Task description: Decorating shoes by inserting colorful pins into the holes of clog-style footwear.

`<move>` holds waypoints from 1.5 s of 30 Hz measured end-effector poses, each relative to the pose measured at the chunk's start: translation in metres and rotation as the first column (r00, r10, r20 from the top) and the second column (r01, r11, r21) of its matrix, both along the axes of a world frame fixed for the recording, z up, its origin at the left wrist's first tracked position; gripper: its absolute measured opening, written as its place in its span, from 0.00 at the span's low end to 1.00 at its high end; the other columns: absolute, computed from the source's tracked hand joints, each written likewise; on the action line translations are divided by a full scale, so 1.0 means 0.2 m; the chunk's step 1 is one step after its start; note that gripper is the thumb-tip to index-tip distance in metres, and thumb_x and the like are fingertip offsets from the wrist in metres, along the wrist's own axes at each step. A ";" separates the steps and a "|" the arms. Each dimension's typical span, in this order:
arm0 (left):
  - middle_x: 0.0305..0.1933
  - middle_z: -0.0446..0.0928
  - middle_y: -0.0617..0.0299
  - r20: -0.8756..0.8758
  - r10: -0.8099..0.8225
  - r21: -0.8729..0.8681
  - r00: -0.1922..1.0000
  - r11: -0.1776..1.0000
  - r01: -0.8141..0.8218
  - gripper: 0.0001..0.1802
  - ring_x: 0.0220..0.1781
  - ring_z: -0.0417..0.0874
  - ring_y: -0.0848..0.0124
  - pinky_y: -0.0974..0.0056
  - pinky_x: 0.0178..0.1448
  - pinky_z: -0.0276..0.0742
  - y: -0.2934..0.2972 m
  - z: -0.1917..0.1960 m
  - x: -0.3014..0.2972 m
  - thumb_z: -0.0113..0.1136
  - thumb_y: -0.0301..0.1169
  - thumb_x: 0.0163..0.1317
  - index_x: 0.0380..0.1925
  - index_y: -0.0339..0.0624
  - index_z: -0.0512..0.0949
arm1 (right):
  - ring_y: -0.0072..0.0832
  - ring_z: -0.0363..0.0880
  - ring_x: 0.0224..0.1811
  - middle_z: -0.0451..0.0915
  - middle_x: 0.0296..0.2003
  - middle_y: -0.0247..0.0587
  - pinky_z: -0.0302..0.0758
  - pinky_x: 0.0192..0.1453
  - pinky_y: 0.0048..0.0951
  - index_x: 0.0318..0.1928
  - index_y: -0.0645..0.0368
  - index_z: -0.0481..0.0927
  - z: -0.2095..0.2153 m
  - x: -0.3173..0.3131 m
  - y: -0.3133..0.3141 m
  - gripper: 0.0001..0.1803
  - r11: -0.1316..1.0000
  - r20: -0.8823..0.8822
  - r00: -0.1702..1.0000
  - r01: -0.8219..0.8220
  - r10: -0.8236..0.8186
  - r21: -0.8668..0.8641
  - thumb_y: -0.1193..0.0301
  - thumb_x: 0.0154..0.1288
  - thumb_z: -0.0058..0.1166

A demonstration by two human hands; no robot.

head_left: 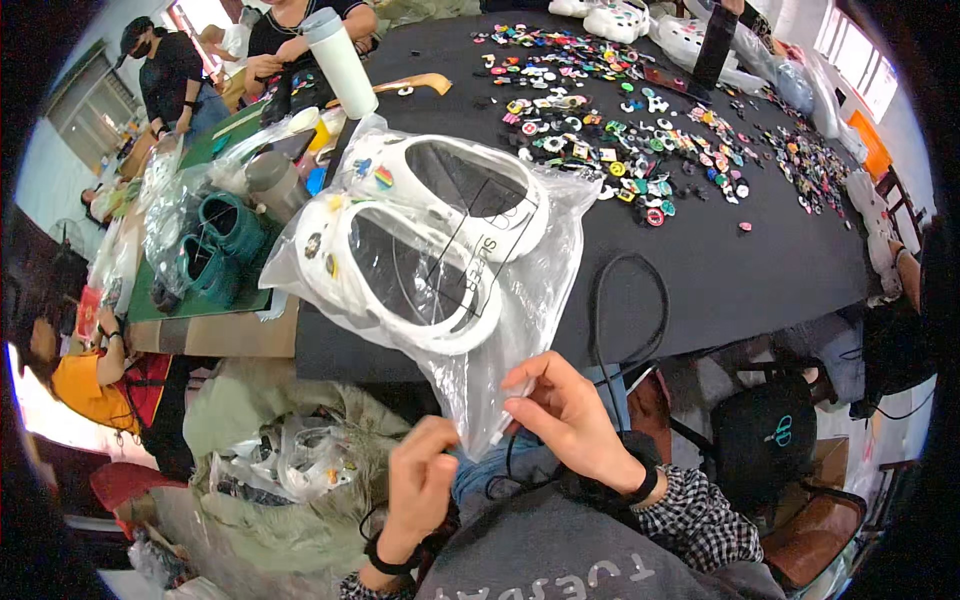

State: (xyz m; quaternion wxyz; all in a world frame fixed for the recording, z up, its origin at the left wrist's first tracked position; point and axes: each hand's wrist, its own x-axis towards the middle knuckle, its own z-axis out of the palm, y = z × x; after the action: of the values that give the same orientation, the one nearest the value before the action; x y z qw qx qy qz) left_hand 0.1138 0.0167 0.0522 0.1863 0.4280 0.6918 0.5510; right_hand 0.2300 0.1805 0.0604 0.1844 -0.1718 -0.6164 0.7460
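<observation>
A pair of white clogs (395, 318) with colourful charms on the toes lies inside a clear plastic bag (548, 300) on the black-covered table. The bag's mouth end hangs over the near table edge toward me. My right hand (575, 418) pinches the right side of that end between thumb and fingers. At its left side, my left hand (420, 485) has its fingers curled in against the plastic, the grip itself partly hidden.
Many small charms (620, 150) spread over the far right of the table (720, 275). A black cable (662, 300) loops beside the bag. Teal shoes (225, 240) and a white tumbler (340, 65) stand left. A sack (230, 410) holds bagged items below. Other people work around.
</observation>
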 end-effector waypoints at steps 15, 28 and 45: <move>0.28 0.75 0.63 0.391 0.186 0.067 0.901 0.971 -0.230 0.12 0.32 0.73 0.75 0.69 0.38 0.69 -0.05 -0.11 0.22 0.46 0.29 0.71 0.38 0.31 0.76 | 0.19 0.79 0.33 0.78 0.34 0.37 0.75 0.34 0.21 0.52 0.64 0.70 -0.09 0.06 -0.15 0.16 0.991 -0.002 0.998 -0.066 0.066 -0.113 0.70 0.70 0.55; 0.24 0.65 0.63 0.450 0.270 0.185 0.851 0.904 -0.385 0.12 0.28 0.66 0.72 0.65 0.37 0.63 -0.16 -0.18 0.02 0.45 0.33 0.73 0.29 0.41 0.67 | 0.13 0.69 0.19 0.75 0.18 0.26 0.62 0.24 0.17 0.28 0.55 0.77 0.06 -0.02 0.31 0.16 0.984 0.011 0.984 0.177 -0.176 -0.030 0.58 0.69 0.58; 0.52 0.72 0.54 -0.141 0.465 0.160 0.874 0.882 -0.443 0.37 0.53 0.74 0.62 0.61 0.61 0.67 -0.13 -0.08 -0.03 0.67 0.22 0.48 0.62 0.33 0.67 | 0.16 0.69 0.33 0.71 0.40 0.34 0.68 0.35 0.18 0.59 0.62 0.64 -0.01 0.12 0.44 0.19 0.748 -0.229 0.781 0.623 -0.581 0.229 0.71 0.72 0.49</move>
State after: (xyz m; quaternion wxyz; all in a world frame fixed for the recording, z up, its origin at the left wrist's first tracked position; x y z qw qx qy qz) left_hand 0.1077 -0.0091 0.0358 -0.0363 0.3108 0.7514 0.5809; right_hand 0.2536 0.2680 0.0586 0.4825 -0.2786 -0.6159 0.5570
